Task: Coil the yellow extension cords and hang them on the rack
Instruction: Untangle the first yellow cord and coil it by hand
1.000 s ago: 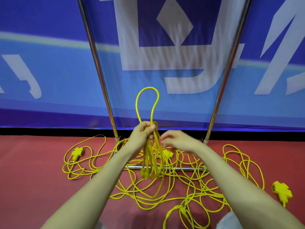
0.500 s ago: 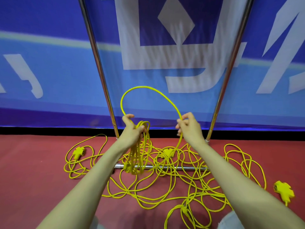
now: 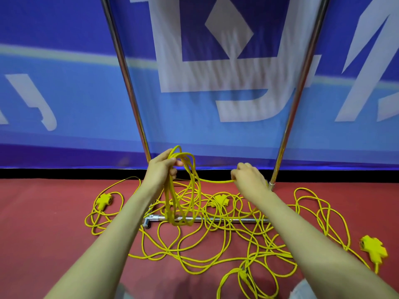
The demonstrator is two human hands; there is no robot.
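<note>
Coiling is advanced: the raised loop is now gathered into the bundle point(image 3: 183, 190) gripped by the left hand point(image 3: 160, 171), mid-frame; fresh cord point(image 3: 216, 181) is pinched by the right hand point(image 3: 250, 178).

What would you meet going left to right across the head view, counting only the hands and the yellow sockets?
Left socket → left hand, holding the coil → middle socket → right hand, pinching the cord → right socket.

Yellow coil point(image 3: 172, 220) held up, loose cords point(image 3: 219, 200) tangled over rack point(image 3: 158, 217) base
</note>
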